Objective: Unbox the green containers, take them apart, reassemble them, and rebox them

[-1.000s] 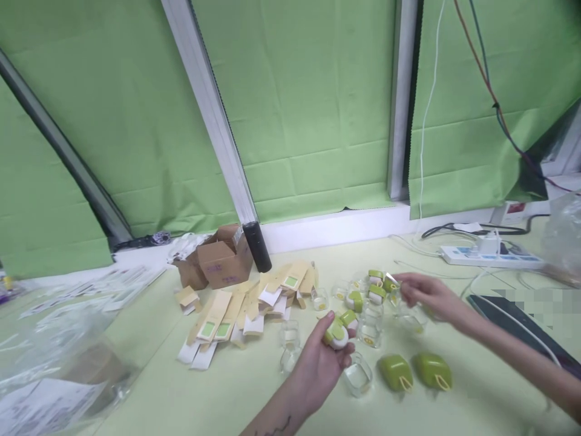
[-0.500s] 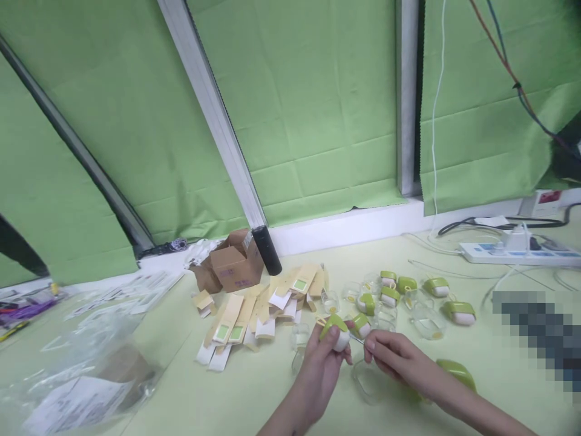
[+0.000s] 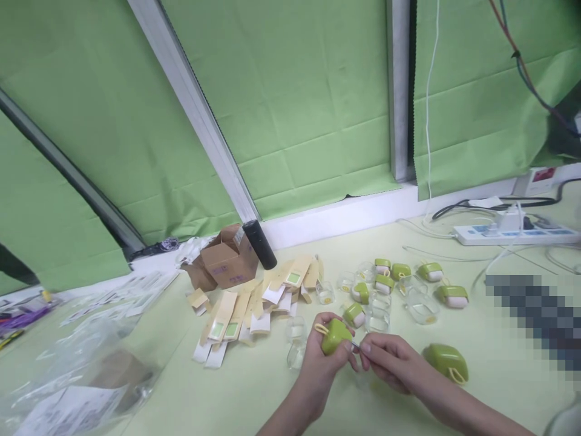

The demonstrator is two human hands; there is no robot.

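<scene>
My left hand (image 3: 323, 362) is closed round a small green case with a yellow loop (image 3: 334, 335), held just above the pale green table (image 3: 227, 393). My right hand (image 3: 390, 362) meets it from the right, fingers pinched on a tiny thin piece I cannot make out, touching the case's side. Just beyond lie several green-and-white small cases (image 3: 385, 281) and clear plastic shells (image 3: 379, 315). A larger green case (image 3: 445, 361) rests to the right of my right hand.
A spread of tan and white paper cards (image 3: 254, 303) lies left of centre, with small cardboard boxes (image 3: 222, 263) and a black cylinder (image 3: 259, 243) behind. Clear plastic bags (image 3: 77, 369) fill the left. A white power strip (image 3: 512, 234) with cables sits at the far right.
My right hand came back from the far group of cases to the case in my left hand. The left hand turned the case so its green side faces up. The view shifted.
</scene>
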